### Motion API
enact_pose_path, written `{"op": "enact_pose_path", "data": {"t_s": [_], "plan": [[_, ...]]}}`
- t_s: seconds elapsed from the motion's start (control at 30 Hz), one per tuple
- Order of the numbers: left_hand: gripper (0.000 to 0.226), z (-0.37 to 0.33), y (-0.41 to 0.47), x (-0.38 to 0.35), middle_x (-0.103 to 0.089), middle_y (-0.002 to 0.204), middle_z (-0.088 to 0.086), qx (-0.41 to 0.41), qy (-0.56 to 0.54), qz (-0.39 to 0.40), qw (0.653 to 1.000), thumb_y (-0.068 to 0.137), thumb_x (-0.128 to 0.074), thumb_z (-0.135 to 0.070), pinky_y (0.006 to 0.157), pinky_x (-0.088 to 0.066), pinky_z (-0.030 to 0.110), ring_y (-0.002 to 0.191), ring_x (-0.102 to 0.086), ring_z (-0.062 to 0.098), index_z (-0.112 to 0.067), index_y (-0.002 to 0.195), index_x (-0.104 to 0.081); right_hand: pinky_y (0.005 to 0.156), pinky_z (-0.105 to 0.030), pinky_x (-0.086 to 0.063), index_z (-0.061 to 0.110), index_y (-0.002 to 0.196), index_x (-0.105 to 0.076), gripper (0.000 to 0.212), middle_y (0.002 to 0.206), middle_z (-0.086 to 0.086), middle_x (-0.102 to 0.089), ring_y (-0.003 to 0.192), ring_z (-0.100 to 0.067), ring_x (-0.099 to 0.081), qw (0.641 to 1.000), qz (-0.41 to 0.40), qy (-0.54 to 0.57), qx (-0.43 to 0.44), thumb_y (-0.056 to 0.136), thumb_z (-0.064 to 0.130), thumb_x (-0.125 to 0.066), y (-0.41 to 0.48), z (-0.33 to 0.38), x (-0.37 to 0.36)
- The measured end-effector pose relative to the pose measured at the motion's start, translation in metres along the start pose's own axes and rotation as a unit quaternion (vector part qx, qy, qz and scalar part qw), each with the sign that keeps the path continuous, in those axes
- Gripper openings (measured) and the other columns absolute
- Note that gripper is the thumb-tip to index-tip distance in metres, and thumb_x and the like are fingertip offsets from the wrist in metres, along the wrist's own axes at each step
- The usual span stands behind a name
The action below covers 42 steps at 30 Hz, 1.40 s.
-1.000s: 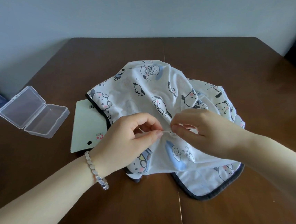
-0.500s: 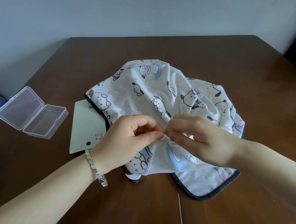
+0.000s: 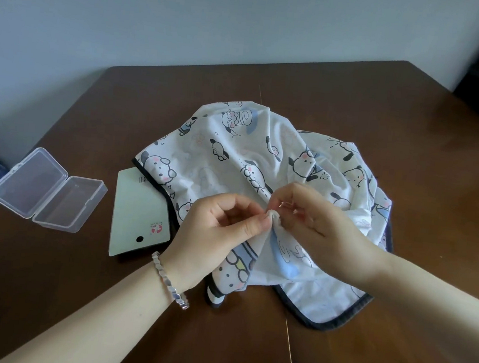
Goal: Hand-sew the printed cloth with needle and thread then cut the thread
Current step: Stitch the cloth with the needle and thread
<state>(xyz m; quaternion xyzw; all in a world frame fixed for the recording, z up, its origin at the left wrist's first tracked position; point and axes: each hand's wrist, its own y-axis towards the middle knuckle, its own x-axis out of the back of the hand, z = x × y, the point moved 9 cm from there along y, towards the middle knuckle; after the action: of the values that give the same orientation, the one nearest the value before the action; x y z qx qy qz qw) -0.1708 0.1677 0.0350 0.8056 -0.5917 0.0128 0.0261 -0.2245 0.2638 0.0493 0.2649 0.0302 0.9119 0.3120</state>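
A white printed cloth [image 3: 234, 157] with cartoon dogs and a dark border lies bunched in the middle of the brown table [image 3: 413, 125]. My left hand [image 3: 212, 237], with a silver bracelet at the wrist, pinches a small raised fold of the cloth [image 3: 275, 215] between thumb and forefinger. My right hand [image 3: 316, 221] meets it from the right, its thumb and fingers curled and pinching at that same fold. A thin glint between the right fingers could be the needle; the thread is too fine to see.
An open clear plastic box [image 3: 47, 189] sits at the left of the table. A pale green card [image 3: 138, 215] with a black hole lies partly under the cloth's left edge. The grey wall runs behind the table's far edge.
Both hands stayed at the same fold. The right hand's fingers lifted slightly and the pinched bit of cloth now stands out between the two hands.
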Motion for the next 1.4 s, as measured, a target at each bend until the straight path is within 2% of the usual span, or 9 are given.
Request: {"op": "enact_pose_path", "data": {"t_s": [0.1,0.27,0.4,0.53,0.63,0.87,1.0,1.27,1.4], "plan": [[0.007,0.003,0.002,-0.001,-0.063,0.057,-0.01,0.017,-0.002,-0.005,1.0,0.058,-0.07,-0.034,0.058,-0.05,0.023,0.057,-0.059,0.007,-0.027,0.062,-0.07,0.073,-0.014,-0.043,0.039,0.082,-0.056,0.031,0.09,0.01,-0.057,0.08,-0.004,-0.056,0.998,-0.046,0.017,-0.038,0.09,0.009,-0.052,0.002,-0.008,0.007],[0.011,0.006,0.004,0.001,-0.061,0.056,-0.008,0.044,-0.014,-0.031,0.998,0.057,-0.07,-0.036,0.057,-0.048,0.031,0.053,-0.056,0.013,-0.026,0.061,-0.069,0.075,-0.038,-0.049,0.031,0.075,-0.062,0.031,0.075,0.007,-0.066,0.08,-0.039,-0.059,0.99,-0.079,0.069,-0.093,0.088,0.003,-0.056,0.003,-0.012,0.008],[0.013,0.006,0.005,0.002,-0.062,0.058,-0.006,0.045,-0.012,-0.037,0.998,0.057,-0.07,-0.037,0.059,-0.049,0.033,0.055,-0.057,0.014,-0.026,0.062,-0.069,0.061,-0.019,-0.046,0.033,0.078,-0.06,0.029,0.077,0.001,-0.067,0.065,-0.015,-0.057,0.988,-0.062,0.051,-0.132,0.091,0.009,-0.053,0.002,-0.017,0.006],[0.013,0.008,0.004,0.003,-0.064,0.062,-0.004,0.047,-0.001,-0.033,0.998,0.06,-0.069,-0.036,0.064,-0.05,0.031,0.063,-0.06,0.014,-0.024,0.065,-0.07,0.061,-0.033,-0.044,0.034,0.076,-0.06,0.03,0.079,-0.013,-0.07,0.062,-0.018,-0.052,0.984,-0.056,0.061,-0.156,0.091,0.009,-0.052,0.001,-0.021,0.002],[0.007,0.014,0.004,0.004,-0.067,0.07,0.007,0.073,-0.005,-0.042,0.996,0.071,-0.072,-0.025,0.071,-0.051,0.034,0.071,-0.062,0.019,-0.019,0.067,-0.071,0.065,-0.026,-0.049,0.031,0.078,-0.063,0.028,0.071,0.0,-0.07,0.059,-0.009,-0.056,0.985,-0.069,0.056,-0.149,0.09,0.007,-0.054,-0.001,-0.017,0.003],[0.017,0.026,0.005,0.004,-0.069,0.065,0.005,0.128,-0.029,-0.082,0.988,0.073,-0.072,-0.017,0.068,-0.053,0.031,0.067,-0.066,0.019,-0.023,0.057,-0.071,0.054,-0.019,-0.044,0.031,0.083,-0.065,0.018,0.073,-0.001,-0.071,0.057,-0.014,-0.057,0.983,-0.104,0.059,-0.136,0.084,0.013,-0.06,-0.004,-0.011,0.007],[0.019,0.028,0.006,0.003,-0.07,0.067,0.006,0.137,-0.007,-0.089,0.986,0.075,-0.072,-0.015,0.072,-0.055,0.035,0.07,-0.068,0.022,-0.023,0.057,-0.07,0.062,-0.026,-0.051,0.028,0.073,-0.066,0.014,0.069,0.002,-0.07,0.063,-0.014,-0.063,0.983,-0.113,0.064,-0.127,0.081,0.018,-0.067,-0.003,-0.011,0.007],[0.01,0.026,0.006,0.001,-0.071,0.071,0.009,0.136,-0.027,-0.113,0.984,0.073,-0.073,-0.017,0.08,-0.054,0.04,0.075,-0.067,0.023,-0.019,0.064,-0.073,0.055,-0.007,-0.043,0.023,0.077,-0.07,0.01,0.062,0.014,-0.063,0.052,0.008,-0.053,0.932,-0.256,0.193,-0.172,0.083,0.021,-0.063,-0.01,-0.03,0.017],[0.012,0.024,0.008,0.005,-0.068,0.067,0.009,0.121,-0.001,-0.126,0.985,0.073,-0.073,-0.015,0.074,-0.053,0.038,0.07,-0.064,0.023,-0.017,0.061,-0.071,0.047,-0.006,-0.038,0.017,0.076,-0.069,0.015,0.061,0.012,-0.06,0.047,0.006,-0.048,0.893,-0.332,0.225,-0.207,0.088,0.017,-0.059,-0.012,-0.043,0.032]]}}
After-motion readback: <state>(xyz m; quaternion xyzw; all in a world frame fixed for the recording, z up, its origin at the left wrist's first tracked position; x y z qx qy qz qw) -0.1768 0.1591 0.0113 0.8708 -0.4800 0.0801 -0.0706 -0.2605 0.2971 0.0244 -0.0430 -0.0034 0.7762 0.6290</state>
